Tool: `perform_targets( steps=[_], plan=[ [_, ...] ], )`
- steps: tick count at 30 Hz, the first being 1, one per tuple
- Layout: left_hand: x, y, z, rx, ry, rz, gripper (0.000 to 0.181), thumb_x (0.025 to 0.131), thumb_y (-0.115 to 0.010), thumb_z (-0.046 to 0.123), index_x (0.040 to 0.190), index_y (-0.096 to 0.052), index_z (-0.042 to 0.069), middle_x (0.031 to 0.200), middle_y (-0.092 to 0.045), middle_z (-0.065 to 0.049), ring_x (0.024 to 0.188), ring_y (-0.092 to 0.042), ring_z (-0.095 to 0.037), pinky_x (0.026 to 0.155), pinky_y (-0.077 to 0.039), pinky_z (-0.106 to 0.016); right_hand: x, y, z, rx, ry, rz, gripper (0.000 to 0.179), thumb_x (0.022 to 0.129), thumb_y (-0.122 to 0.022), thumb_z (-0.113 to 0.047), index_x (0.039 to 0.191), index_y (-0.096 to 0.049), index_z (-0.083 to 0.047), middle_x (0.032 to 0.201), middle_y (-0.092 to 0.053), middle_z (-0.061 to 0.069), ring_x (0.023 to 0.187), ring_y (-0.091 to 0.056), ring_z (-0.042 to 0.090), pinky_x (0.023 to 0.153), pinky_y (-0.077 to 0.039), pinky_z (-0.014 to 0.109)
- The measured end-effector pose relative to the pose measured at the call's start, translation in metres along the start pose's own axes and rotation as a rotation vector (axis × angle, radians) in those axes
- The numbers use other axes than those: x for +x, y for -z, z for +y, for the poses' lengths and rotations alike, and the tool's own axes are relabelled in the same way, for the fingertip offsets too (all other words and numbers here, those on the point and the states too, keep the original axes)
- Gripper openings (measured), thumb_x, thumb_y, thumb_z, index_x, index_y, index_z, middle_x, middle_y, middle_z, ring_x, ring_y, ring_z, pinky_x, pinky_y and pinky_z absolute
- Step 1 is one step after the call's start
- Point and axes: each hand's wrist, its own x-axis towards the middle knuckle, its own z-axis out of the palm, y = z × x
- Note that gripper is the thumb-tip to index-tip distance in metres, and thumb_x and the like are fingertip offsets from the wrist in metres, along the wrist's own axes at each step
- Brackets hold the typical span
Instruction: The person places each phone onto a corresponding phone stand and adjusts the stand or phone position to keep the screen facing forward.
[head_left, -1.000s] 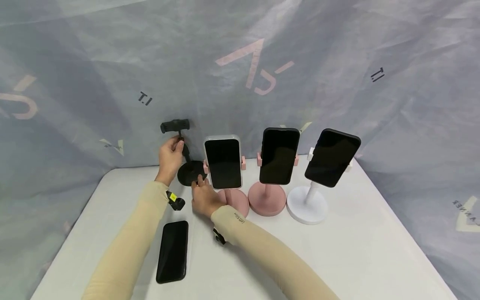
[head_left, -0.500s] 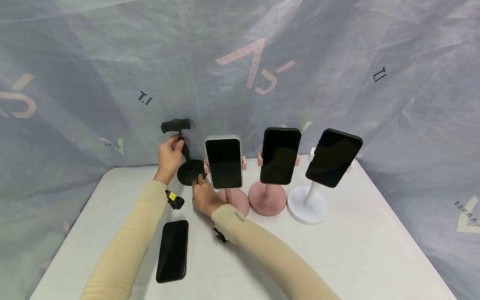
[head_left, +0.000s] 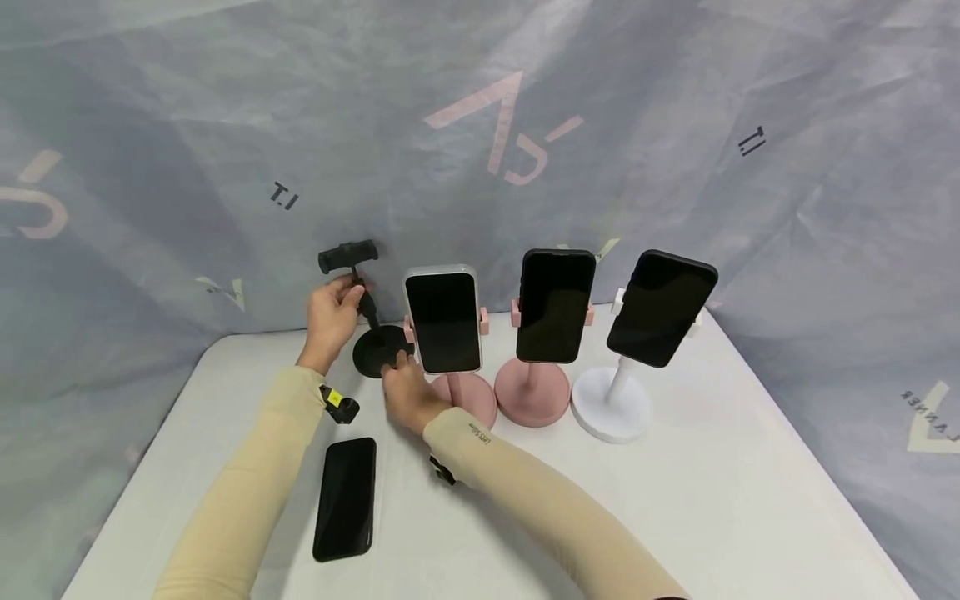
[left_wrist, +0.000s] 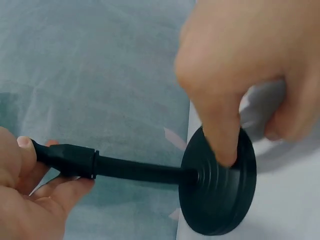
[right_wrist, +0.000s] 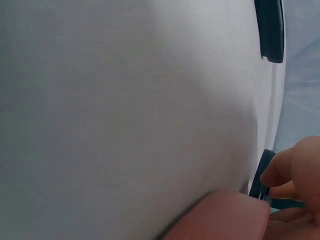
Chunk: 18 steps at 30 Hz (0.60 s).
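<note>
A black phone stand [head_left: 373, 310] stands on the table's far left, its clamp holding no phone. My left hand [head_left: 331, 321] pinches the upper pole between thumb and fingers, just below the clamp. The left wrist view shows the jointed pole [left_wrist: 140, 169] running to the round base [left_wrist: 210, 200]. My right hand [head_left: 408, 393] lies low beside the base, and one extended finger [left_wrist: 222, 130] presses on its top near the rim. A gap shows between the thumb and the rim there. In the right wrist view my right hand [right_wrist: 300, 175] is cut off by the frame edge.
Close on the right stand a phone [head_left: 442, 323] on a pink stand [head_left: 468, 396], a phone [head_left: 556, 306] on another pink stand [head_left: 532, 396], and a tilted phone [head_left: 662, 308] on a white stand [head_left: 611, 408]. One phone [head_left: 345, 500] lies flat on the white table [head_left: 675, 517]. A grey sheet [head_left: 225, 125] hangs behind.
The black stand's top and my left hand have shifted slightly, partly with a small turn of the head view. Both hands keep their places on the stand.
</note>
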Motion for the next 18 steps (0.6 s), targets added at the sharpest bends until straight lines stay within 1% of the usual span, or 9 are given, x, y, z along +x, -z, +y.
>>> perform_targets(
  steps=[5, 8, 11, 12, 15, 18],
  plan=[
    [-0.008, 0.002, 0.006, -0.002, 0.018, -0.026, 0.033, 0.109, -0.052, 0.017, 0.131, -0.066, -0.004, 0.118, -0.072, -0.022, 0.091, -0.063, -0.030, 0.064, -0.043, -0.017, -0.009, 0.002, 0.000, -0.045, 0.039, 0.034, 0.022, 0.099, -0.063, -0.016, 0.116, -0.073, -0.006, 0.132, -0.063, 0.025, 0.109, -0.066, 0.030, 0.098, -0.056, 0.040],
    [-0.014, 0.004, 0.009, -0.004, 0.015, -0.034, 0.033, 0.109, -0.052, 0.016, 0.131, -0.066, -0.004, 0.121, -0.072, -0.022, 0.099, -0.067, -0.030, 0.069, -0.046, -0.015, -0.013, 0.004, -0.001, -0.068, 0.048, 0.023, 0.023, 0.099, -0.064, -0.014, 0.119, -0.072, -0.007, 0.131, -0.063, 0.023, 0.111, -0.064, 0.030, 0.099, -0.056, 0.040],
    [-0.018, 0.006, 0.009, -0.001, 0.015, -0.040, 0.032, 0.109, -0.052, 0.014, 0.131, -0.066, -0.004, 0.122, -0.072, -0.022, 0.109, -0.069, -0.030, 0.075, -0.050, -0.016, -0.017, 0.005, -0.001, -0.115, 0.064, 0.025, 0.023, 0.099, -0.064, -0.012, 0.120, -0.072, -0.008, 0.127, -0.064, 0.019, 0.108, -0.064, 0.026, 0.096, -0.057, 0.036],
    [-0.020, 0.007, 0.009, 0.005, 0.015, -0.041, 0.032, 0.109, -0.052, 0.014, 0.132, -0.065, -0.004, 0.122, -0.072, -0.021, 0.112, -0.069, -0.030, 0.079, -0.052, -0.017, -0.018, 0.005, -0.001, -0.140, 0.077, 0.038, 0.023, 0.099, -0.064, -0.012, 0.120, -0.071, -0.008, 0.124, -0.065, 0.017, 0.105, -0.064, 0.025, 0.094, -0.057, 0.034],
    [-0.025, 0.009, 0.010, 0.030, 0.021, -0.029, 0.031, 0.109, -0.052, 0.012, 0.129, -0.067, -0.004, 0.119, -0.074, -0.021, 0.111, -0.069, -0.031, 0.083, -0.054, -0.025, -0.021, 0.003, 0.002, -0.225, 0.113, 0.131, 0.021, 0.099, -0.063, -0.011, 0.119, -0.071, -0.006, 0.114, -0.068, 0.011, 0.099, -0.066, 0.021, 0.091, -0.057, 0.029],
    [-0.031, 0.009, 0.013, 0.071, 0.024, -0.013, 0.028, 0.108, -0.053, 0.012, 0.124, -0.070, -0.003, 0.115, -0.075, -0.020, 0.107, -0.071, -0.032, 0.085, -0.055, -0.034, -0.022, 0.001, 0.005, -0.254, 0.115, 0.226, 0.019, 0.100, -0.063, -0.009, 0.116, -0.072, -0.005, 0.112, -0.069, 0.010, 0.097, -0.066, 0.019, 0.089, -0.058, 0.025]
  ],
)
